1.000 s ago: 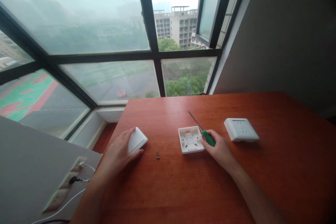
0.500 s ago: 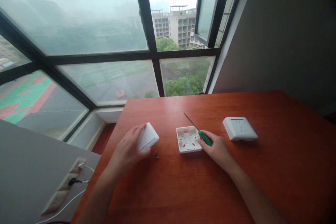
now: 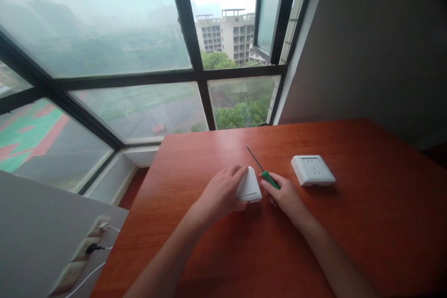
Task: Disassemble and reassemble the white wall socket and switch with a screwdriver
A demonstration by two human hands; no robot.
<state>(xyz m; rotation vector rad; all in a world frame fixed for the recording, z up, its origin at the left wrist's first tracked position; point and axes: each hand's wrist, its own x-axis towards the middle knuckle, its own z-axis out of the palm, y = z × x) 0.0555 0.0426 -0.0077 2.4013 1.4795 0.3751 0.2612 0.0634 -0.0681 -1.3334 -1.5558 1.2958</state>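
My left hand [image 3: 223, 191] is closed around a white socket cover plate [image 3: 249, 186], held at the spot where the open white back box stood. The box is mostly hidden under the plate and my fingers; whether the two are fitted together I cannot tell. My right hand [image 3: 284, 198] grips a screwdriver by its green handle [image 3: 269, 179], its thin metal shaft pointing up and to the left, away from me. Its fingers are just right of the plate. Farther right sits an assembled white wall socket [image 3: 313, 170], face up on the table.
The reddish-brown wooden table [image 3: 216, 260] stands against a dark-framed window [image 3: 139, 78]. At lower left, a wall socket strip [image 3: 81, 249] has plugs and white cables in it. A grey wall [image 3: 363, 46] rises behind the table's right side.
My left hand has carried the cover plate rightward over the back box. The screws on the table are now hidden behind my left hand or arm. My right hand keeps the screwdriver.
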